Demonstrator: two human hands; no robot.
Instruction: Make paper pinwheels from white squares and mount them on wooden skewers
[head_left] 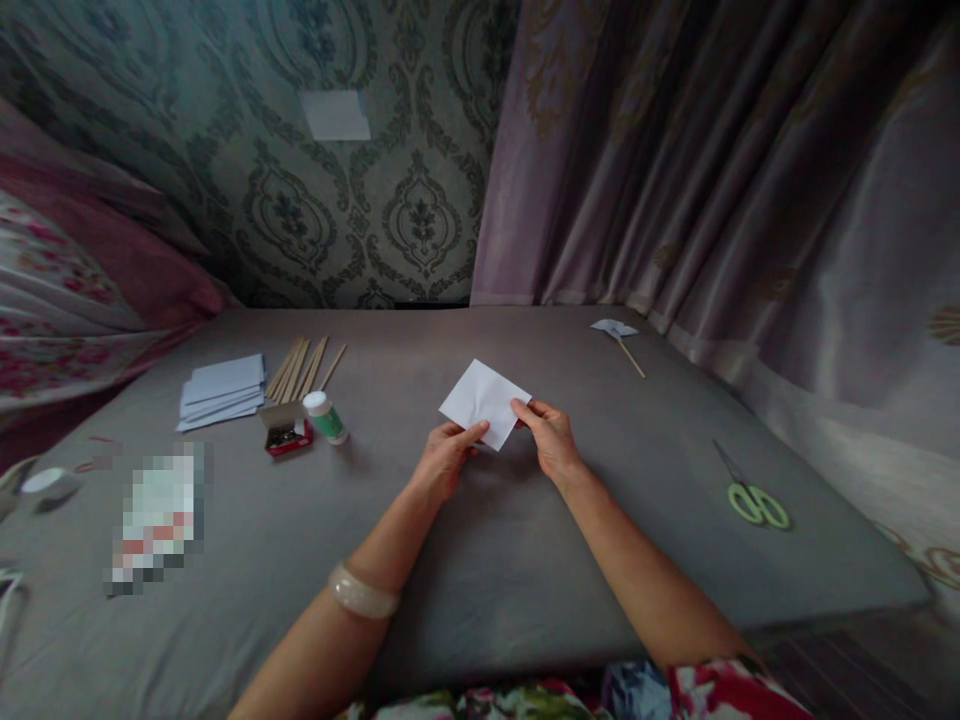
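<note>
Floral clothing (487, 703) lies nearest in our head view. Beyond it, we note a white paper sheet (481, 392) mid-scene over grey cloth (487, 560): left hand (444, 460) grips its near edge, right hand (553, 438) pinches its right corner. Left, we log paper stack (225, 387), wooden sticks (289, 372), red box (289, 442), bottle (326, 420); far right, pinwheel (615, 328); right, green-handled scissors (742, 500).

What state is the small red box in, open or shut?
Open: the small red box has its flap raised at the back, and small metallic pieces show inside.
</note>
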